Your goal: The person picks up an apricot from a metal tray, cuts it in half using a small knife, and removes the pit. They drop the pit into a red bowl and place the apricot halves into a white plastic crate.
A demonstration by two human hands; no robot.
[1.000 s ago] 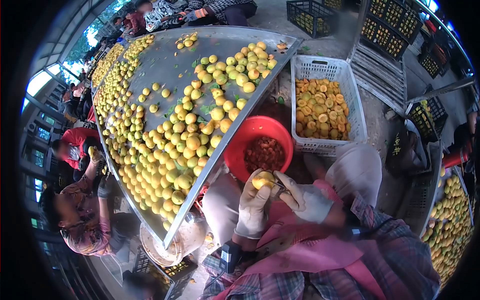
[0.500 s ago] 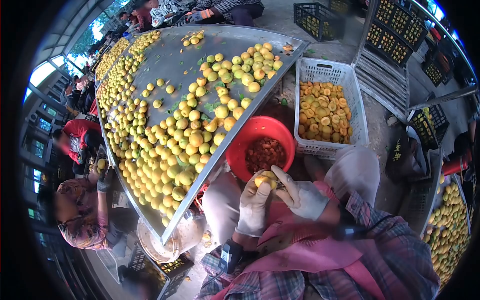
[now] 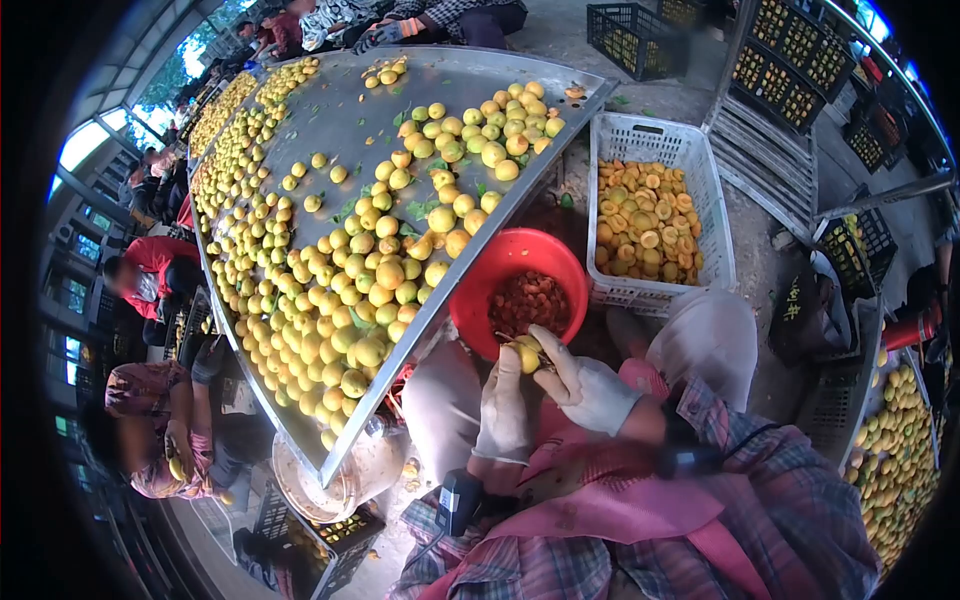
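Observation:
Both my hands wear pale gloves and meet over my lap, just below the red basin. An apricot sits in the closed fingers of my left hand, its yellow flesh showing. The fingers of my right hand are bent against the fruit's right side. A thin dark thing shows between those fingers, and I cannot tell what it is. Right above the hands, the red basin holds a heap of brownish-red apricot stones.
A sloping metal table loaded with whole apricots fills the left side. Behind the basin stands a white crate of apricot halves. A white bucket is under the table corner. Other people sit around the table.
The apricot has turned in my fingers and shows more of its yellow inside. Both hands have shifted slightly. The person at the left has lowered their hands.

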